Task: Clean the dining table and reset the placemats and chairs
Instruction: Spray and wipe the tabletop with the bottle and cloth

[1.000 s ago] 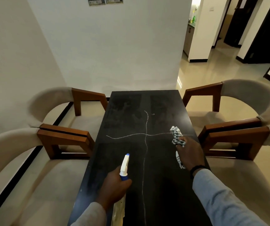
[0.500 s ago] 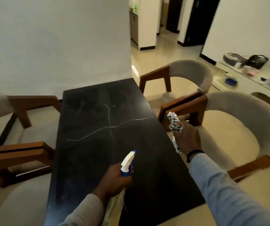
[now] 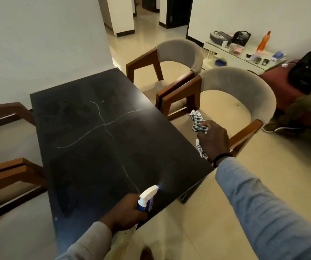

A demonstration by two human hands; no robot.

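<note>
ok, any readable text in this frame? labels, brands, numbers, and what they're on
None readable.
Spray bottle in the left hand: no label or print visible.
Checked cloth in the right hand: pattern only, no text.
Orange bottle and small items on the side table: too small and blurred to read.
Dark dining table: pale lines only, no writing.

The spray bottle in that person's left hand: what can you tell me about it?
The spray bottle has a white trigger head with a blue collar and a blue nozzle tip; its pale body is mostly hidden below the left hand, whose fingers curl round the neck. It is held tilted, nozzle aimed up and right over the near right corner of the dark table. A faint mist shows just beyond the nozzle. Only the hand touches it.
</note>
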